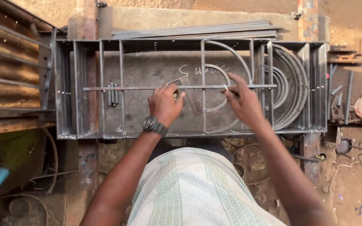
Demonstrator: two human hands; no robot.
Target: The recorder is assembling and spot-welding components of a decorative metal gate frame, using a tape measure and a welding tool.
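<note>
The person stood over a steel bench (147,67) with a rectangular frame (191,134) of welded bars lying flat on it. The left hand (164,104), a dark watch (154,124) on its wrist, was curled with its fingertips pressed on a small flat metal piece (192,102) lying aslant under the long horizontal bar (139,88) that ran across the middle of the frame. The right hand (241,100) had its fingers pinched at the spot where that bar crossed the small curved strip (221,71), close to the upright bar (203,83). The two hands were set apart, each down on the metal; I could not tell whether either truly gripped anything or only steadied it.

To my eye the loose parts were the risk. The long bar and the arcs looked merely laid in place, so a nudge from either hand could have slid them out of line. The fingertips sat among cut edges, which could have nicked or pinched them if a piece shifted. A few short rods (112,94) lay across the bar at the left and might have rolled.

As for containers, I saw none proper. The frame itself acted as one: its right end held a nest of curved strips (290,83), and long flat bars (197,31) were stacked beyond its far edge. Scrap offcuts (336,100) lay off to the right.
</note>
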